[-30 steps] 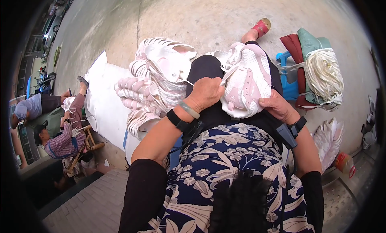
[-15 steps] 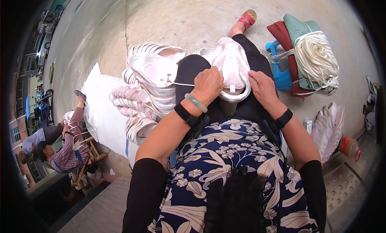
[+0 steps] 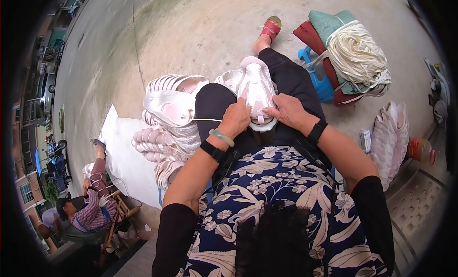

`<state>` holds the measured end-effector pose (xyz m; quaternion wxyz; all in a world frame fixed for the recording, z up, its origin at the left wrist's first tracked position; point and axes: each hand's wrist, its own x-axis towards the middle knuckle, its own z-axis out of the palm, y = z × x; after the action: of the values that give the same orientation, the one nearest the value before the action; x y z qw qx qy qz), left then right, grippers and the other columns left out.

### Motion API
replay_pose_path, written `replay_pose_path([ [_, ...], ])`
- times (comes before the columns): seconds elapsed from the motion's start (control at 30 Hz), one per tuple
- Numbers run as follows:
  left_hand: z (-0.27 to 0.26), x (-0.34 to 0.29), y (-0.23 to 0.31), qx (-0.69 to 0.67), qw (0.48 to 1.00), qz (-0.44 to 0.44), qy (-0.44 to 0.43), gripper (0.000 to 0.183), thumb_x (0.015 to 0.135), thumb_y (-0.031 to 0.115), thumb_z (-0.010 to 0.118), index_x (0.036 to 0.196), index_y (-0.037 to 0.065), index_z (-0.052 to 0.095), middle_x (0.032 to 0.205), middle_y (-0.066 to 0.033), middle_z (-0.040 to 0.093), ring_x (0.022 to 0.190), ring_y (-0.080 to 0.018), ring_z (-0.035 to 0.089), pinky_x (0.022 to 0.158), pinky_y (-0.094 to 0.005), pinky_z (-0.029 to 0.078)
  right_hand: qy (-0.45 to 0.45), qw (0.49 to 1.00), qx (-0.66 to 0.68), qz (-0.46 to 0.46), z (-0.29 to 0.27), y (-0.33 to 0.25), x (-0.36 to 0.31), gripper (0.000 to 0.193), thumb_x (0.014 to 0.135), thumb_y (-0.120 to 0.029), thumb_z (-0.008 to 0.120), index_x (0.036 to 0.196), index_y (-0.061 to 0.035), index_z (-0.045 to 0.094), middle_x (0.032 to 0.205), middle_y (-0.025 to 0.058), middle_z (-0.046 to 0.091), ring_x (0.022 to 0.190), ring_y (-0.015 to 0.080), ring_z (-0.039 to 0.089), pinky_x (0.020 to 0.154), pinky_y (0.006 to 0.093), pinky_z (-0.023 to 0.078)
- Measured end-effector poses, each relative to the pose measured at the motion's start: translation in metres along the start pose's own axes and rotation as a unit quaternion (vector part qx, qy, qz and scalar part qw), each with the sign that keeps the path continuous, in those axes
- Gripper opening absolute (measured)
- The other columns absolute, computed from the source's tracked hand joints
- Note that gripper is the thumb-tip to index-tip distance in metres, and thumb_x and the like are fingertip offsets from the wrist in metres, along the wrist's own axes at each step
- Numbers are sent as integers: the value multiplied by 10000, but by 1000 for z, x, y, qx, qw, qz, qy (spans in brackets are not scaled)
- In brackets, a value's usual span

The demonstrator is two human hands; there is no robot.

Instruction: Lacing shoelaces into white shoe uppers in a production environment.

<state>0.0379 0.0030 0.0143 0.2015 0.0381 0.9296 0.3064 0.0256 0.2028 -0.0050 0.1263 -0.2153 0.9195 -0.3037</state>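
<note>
A white and pink shoe upper lies between my thighs, its toe pointing away from me. My left hand is closed at its left edge, with a white shoelace trailing from the hand leftward over my knee. On the right edge, my right hand pinches the upper, its thumb near the pink tab. The fingertips of both hands are partly hidden. Another pale upper shows just left of the one I hold.
Nested shoe uppers are stacked left of my knee beside a white sheet. At the right, a bundle of white laces rests on folded cloth over a blue stool. More uppers stand near a bottle. Another person sits far left.
My right hand has moved inward, closer to my left hand, with its thumb now over the shoe upper's edge. The whole view has shifted slightly.
</note>
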Motion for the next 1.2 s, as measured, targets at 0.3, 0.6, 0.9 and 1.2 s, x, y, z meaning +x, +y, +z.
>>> replay_pose_path([
  [0.3,-19,-11,0,82,992,93,15,312,800,265,576,686,-24,543,656,-249,570,668,-429,564,612,-486,439,-29,997,67,13,-24,3,0,329,809,-376,561,745,-55,604,750,185,602,758,375,586,685,441,461],
  [0.6,-35,-11,-2,-122,983,115,69,144,804,115,591,873,-10,613,574,-91,558,529,-119,534,523,-263,424,337,917,-175,119,-126,135,-30,63,767,-158,572,785,-107,605,755,102,568,742,304,576,649,392,460],
  [0.9,-28,-12,-2,-196,979,41,31,110,809,85,586,822,-23,608,588,-48,581,548,-83,536,523,-239,433,299,921,-234,82,-117,150,12,57,711,-109,556,701,-93,610,723,118,554,733,310,589,631,413,470],
  [1.2,-27,-16,-3,-182,983,27,28,109,809,84,588,814,-22,610,596,-56,593,554,-89,555,526,-242,439,295,907,-284,104,-107,162,39,66,694,-134,573,723,-103,623,714,105,553,733,287,582,631,407,457],
])
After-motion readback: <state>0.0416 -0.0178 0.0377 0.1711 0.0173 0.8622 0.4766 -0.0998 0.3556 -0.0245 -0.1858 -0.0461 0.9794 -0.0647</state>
